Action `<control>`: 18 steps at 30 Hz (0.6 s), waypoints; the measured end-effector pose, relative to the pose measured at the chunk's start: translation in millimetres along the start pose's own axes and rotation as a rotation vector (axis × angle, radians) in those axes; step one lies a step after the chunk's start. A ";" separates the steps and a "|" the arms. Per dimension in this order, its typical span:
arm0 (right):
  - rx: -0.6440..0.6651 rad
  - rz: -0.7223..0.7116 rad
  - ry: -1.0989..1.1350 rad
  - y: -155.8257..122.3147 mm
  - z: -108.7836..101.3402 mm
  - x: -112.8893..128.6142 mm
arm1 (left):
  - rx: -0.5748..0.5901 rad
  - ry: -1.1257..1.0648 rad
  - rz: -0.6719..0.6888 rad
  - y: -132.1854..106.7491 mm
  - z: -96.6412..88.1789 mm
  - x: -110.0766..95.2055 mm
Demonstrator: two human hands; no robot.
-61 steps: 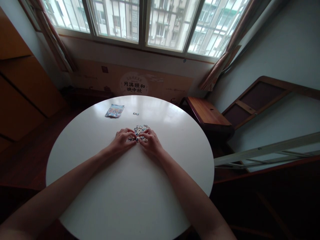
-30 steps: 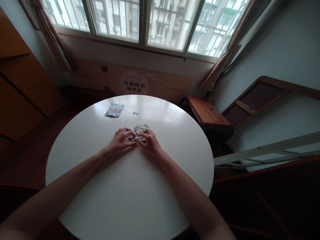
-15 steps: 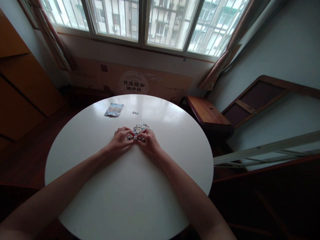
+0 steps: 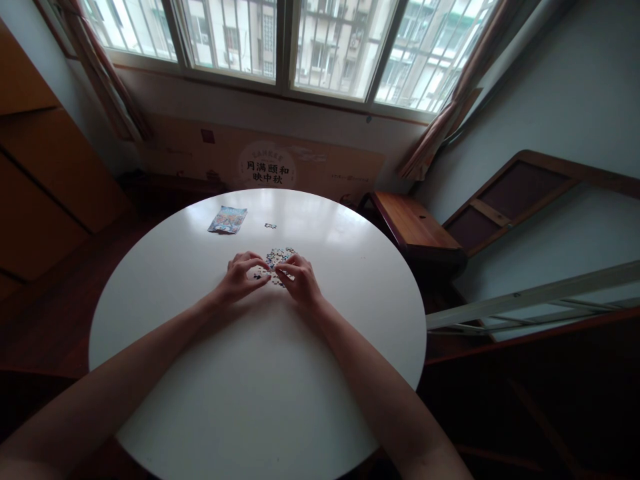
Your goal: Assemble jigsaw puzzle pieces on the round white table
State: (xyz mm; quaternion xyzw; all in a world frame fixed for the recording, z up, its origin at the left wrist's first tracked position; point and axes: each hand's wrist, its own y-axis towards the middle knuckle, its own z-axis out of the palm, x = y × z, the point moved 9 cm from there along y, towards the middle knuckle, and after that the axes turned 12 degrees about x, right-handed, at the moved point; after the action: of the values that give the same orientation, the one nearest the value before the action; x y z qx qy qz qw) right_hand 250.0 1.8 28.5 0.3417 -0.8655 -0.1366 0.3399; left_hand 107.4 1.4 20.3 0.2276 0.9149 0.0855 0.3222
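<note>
One puzzle pile (image 4: 279,255) at left hand (image 4: 237,277), right hand (image 4: 301,281); one packet (image 4: 228,219).

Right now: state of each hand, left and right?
Left hand: fingers curled at the puzzle pieces; cannot tell if it holds one.
Right hand: fingers curled at the same pile; cannot tell.

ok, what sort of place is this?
Likely a room in a flat, not a workshop: round white table under a wide barred window with curtains, apartment blocks outside, left hand and right hand at a pile of jigsaw pieces.
</note>
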 end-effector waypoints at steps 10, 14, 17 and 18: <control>-0.053 -0.087 0.037 -0.3 -6.4 7.2 | 0.037 -0.168 0.033 3.9 -1.0 -9.2; -0.039 -0.083 0.091 -0.8 -5.6 6.5 | 0.053 -0.264 0.058 4.7 -1.0 -10.9; -0.019 -0.052 0.120 -0.3 -4.5 5.3 | 0.003 -0.302 0.044 3.6 -4.7 -6.9; -0.009 -0.035 0.127 0.0 -3.9 4.6 | -0.017 -0.303 0.041 3.1 -6.1 -5.4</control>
State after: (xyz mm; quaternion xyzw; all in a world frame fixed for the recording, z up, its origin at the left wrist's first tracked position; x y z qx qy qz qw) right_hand 250.2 -1.3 33.7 0.3635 -0.8353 -0.1245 0.3933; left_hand 108.4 1.6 29.0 0.2537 0.8503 0.0648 0.4565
